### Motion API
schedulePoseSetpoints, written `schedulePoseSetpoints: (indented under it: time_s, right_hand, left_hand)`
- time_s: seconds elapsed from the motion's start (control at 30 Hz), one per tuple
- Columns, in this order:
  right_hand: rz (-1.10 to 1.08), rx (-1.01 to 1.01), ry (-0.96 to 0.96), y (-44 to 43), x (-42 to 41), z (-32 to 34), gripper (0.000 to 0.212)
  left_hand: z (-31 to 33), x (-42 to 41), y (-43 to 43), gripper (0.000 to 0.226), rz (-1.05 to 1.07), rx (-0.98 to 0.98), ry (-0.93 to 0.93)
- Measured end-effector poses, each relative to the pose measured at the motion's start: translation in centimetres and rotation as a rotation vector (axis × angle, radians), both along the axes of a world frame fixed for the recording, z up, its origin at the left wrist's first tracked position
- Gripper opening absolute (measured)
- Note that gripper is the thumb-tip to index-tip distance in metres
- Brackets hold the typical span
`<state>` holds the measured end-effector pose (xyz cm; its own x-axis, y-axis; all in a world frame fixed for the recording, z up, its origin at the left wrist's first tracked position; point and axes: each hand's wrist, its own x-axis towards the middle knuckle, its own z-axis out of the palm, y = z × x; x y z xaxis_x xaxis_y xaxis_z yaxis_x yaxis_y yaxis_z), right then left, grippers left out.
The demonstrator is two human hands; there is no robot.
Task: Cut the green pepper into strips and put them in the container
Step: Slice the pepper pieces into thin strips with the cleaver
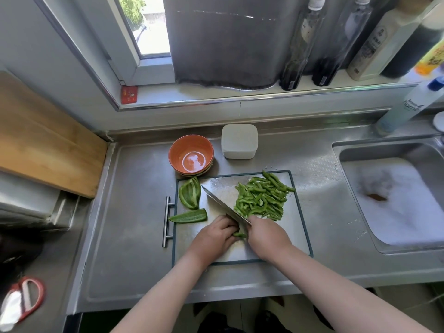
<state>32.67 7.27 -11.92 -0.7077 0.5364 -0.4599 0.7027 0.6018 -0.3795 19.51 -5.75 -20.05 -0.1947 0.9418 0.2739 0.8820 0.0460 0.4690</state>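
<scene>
Centre of frame, on the cutting board (296,227): your left hand (212,236) curls its fingers (227,230) over a small pepper piece (239,234), knuckles toward the blade, probably to pin it and guide the cut. Your right hand (266,236) is wrapped tight round the handle of the knife (223,205). The blade tip points to upper left, and the edge is down beside the left fingers.

Cut strips (262,200) are heaped right of the blade, likely pushed clear of the work. None are in the container (239,141), which sits on the counter (134,212) above the board, near the orange bowls (191,153). It looks lidded. Uncut pieces (189,195) lie at the board's left edge, out of the knife's path.

Counts:
- knife 1
- board 1
- container 1
- uncut pieces 2, plus 1 under your hand
- strip heap 1, strips too many to count
- bowls stacked, at least 2
</scene>
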Motion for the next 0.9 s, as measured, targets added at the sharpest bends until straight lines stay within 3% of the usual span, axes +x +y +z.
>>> schedulePoseSetpoints:
  time_s: [0.33, 0.9]
  right_hand:
    - [0.128, 0.12, 0.011, -1.3, 2.3, 0.2, 0.017]
    - [0.133, 0.154, -0.011, -1.6, 4.8, 1.9, 0.02]
  left_hand:
    - [-0.1, 0.4, -0.4, 0.033, 0.044, 0.01, 0.062]
    - [0.0, 0.6, -0.4, 0.035, 0.073, -0.019, -0.024]
